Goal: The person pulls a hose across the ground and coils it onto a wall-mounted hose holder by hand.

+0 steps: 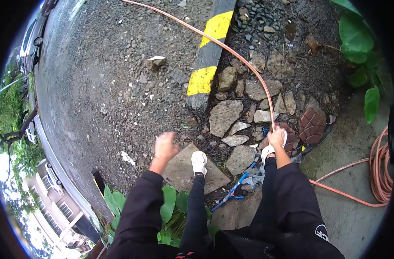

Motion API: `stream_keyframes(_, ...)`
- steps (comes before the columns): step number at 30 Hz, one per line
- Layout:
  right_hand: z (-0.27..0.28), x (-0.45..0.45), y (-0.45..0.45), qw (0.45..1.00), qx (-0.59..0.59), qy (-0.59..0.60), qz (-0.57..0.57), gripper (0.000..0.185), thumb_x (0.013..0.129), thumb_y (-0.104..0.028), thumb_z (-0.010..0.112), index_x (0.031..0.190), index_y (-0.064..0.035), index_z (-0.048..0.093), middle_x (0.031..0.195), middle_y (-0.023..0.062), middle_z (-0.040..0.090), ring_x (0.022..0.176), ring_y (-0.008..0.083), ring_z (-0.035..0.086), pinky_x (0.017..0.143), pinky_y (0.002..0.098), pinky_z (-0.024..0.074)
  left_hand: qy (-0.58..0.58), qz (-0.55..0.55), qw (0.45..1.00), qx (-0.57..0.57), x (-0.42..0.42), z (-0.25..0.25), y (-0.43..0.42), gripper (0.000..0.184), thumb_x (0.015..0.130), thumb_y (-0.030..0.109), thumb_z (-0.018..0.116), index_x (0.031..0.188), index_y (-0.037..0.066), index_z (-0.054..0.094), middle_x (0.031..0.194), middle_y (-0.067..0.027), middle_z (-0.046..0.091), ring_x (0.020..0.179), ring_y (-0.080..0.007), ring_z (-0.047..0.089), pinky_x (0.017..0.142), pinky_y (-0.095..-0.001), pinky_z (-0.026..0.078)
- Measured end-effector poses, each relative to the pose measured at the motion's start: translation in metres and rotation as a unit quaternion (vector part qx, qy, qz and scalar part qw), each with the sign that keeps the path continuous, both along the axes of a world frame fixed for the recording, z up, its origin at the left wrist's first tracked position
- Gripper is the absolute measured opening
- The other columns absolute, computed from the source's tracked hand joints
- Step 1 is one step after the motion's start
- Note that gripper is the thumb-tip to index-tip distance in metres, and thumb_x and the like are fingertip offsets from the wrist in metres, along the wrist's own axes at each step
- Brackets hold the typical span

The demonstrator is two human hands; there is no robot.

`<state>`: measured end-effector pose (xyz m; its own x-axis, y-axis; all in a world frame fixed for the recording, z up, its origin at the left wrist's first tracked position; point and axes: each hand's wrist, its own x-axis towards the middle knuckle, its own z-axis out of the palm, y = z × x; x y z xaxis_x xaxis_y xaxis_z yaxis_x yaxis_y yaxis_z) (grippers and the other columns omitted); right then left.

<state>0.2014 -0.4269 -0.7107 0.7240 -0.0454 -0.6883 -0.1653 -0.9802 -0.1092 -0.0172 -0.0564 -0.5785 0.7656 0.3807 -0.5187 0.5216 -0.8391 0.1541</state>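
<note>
While gripping hose (265,87) in right hand (276,138), arcing its length forward-left over striped curb (202,80); can't tell spread of left hand (165,147).

Right hand (276,139) gripping orange hose (244,61)

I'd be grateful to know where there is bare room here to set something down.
The concrete floor looks open between the brown pavers and the coiled hose. Part of the flat slab beside the left shoe is bare too. Loose stones crowd the ground between the striped curb and the right hand gripping the pinkish hose.
</note>
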Motion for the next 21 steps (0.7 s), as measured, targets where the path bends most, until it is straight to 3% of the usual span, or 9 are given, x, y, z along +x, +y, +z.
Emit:
stream_keyframes(3, -0.031, 0.018, -0.003, 0.999, -0.014, -0.026, 0.025, 0.047, 0.067, -0.021, 0.064, 0.109, -0.0061, 0.047, 0.107, 0.0176, 0.043, 0.103, 0.0344, 0.043, 0.084, 0.0419, 0.0406, -0.002, -0.003, 0.996, 0.090, -0.003, -0.030, 0.042, 0.043, 0.065, 0.019, 0.064, 0.104, 0.009, 0.049, 0.092, -0.0111, 0.054, 0.088, -0.0270, 0.052, 0.078, -0.0369, 0.039)
stream_keyframes(5, -0.071, 0.021, -0.010, 0.997, -0.027, -0.049, 0.048, 0.056, 0.067, -0.023, 0.065, 0.115, -0.0059, 0.042, 0.109, 0.0182, 0.043, 0.104, 0.0342, 0.042, 0.085, 0.0426, 0.0398, 0.031, 0.030, 0.996, 0.077, 0.015, -0.055, 0.055, 0.042, 0.066, 0.020, 0.064, 0.104, 0.010, 0.049, 0.094, -0.0114, 0.053, 0.091, -0.0266, 0.051, 0.079, -0.0360, 0.038)
stream_keyframes(7, -0.103, 0.024, -0.012, 0.998, -0.026, -0.037, 0.044, 0.074, 0.065, -0.025, 0.068, 0.126, -0.0071, 0.031, 0.116, 0.0192, 0.042, 0.109, 0.0351, 0.039, 0.088, 0.0434, 0.0367, -0.015, 0.019, 0.997, 0.072, 0.038, -0.084, 0.060, 0.041, 0.067, 0.020, 0.063, 0.105, 0.010, 0.048, 0.093, -0.0106, 0.053, 0.090, -0.0262, 0.051, 0.078, -0.0361, 0.039)
stream_keyframes(9, -0.129, 0.023, -0.011, 0.998, -0.051, -0.023, 0.004, 0.079, 0.067, -0.028, 0.068, 0.130, -0.0086, 0.025, 0.118, 0.0166, 0.044, 0.111, 0.0342, 0.038, 0.089, 0.0471, 0.0335, -0.063, 0.013, 0.996, 0.061, 0.068, -0.105, 0.055, 0.040, 0.068, 0.019, 0.062, 0.105, 0.010, 0.048, 0.092, -0.0102, 0.054, 0.089, -0.0261, 0.052, 0.077, -0.0362, 0.039)
stream_keyframes(14, -0.171, 0.018, -0.010, 0.998, -0.042, 0.005, -0.045, 0.068, 0.071, -0.029, 0.061, 0.127, -0.0105, 0.029, 0.117, 0.0158, 0.047, 0.111, 0.0362, 0.040, 0.089, 0.0481, 0.0350, -0.142, -0.077, 0.986, 0.045, 0.129, -0.127, 0.040, 0.042, 0.067, 0.017, 0.062, 0.106, 0.010, 0.047, 0.095, -0.0109, 0.054, 0.091, -0.0274, 0.051, 0.079, -0.0357, 0.039)
stream_keyframes(17, -0.185, 0.013, -0.026, 0.994, 0.057, -0.020, -0.087, 0.041, 0.071, -0.019, 0.053, 0.111, -0.0075, 0.049, 0.099, 0.0198, 0.057, 0.092, 0.0357, 0.054, 0.079, 0.0407, 0.0425, -0.140, -0.099, 0.984, 0.055, 0.152, -0.116, 0.025, 0.047, 0.067, 0.017, 0.063, 0.111, 0.012, 0.045, 0.092, -0.0112, 0.054, 0.091, -0.0264, 0.052, 0.079, -0.0356, 0.040)
stream_keyframes(19, -0.174, 0.007, -0.029, 0.991, 0.101, -0.032, -0.086, 0.033, 0.072, -0.018, 0.049, 0.102, -0.0064, 0.055, 0.090, 0.0204, 0.059, 0.086, 0.0351, 0.056, 0.076, 0.0399, 0.0429, -0.158, -0.117, 0.979, 0.045, 0.167, -0.103, 0.022, 0.050, 0.065, 0.018, 0.063, 0.111, 0.010, 0.045, 0.093, -0.0118, 0.052, 0.091, -0.0273, 0.050, 0.078, -0.0365, 0.039)
stream_keyframes(21, -0.127, -0.007, -0.018, 0.983, 0.124, -0.098, -0.089, 0.031, 0.076, -0.027, 0.049, 0.098, -0.0067, 0.056, 0.086, 0.0208, 0.059, 0.084, 0.0361, 0.056, 0.073, 0.0420, 0.0430, -0.139, -0.112, 0.983, 0.041, 0.177, -0.078, 0.013, 0.057, 0.064, 0.016, 0.065, 0.116, 0.011, 0.041, 0.096, -0.0127, 0.050, 0.093, -0.0281, 0.049, 0.080, -0.0370, 0.039)
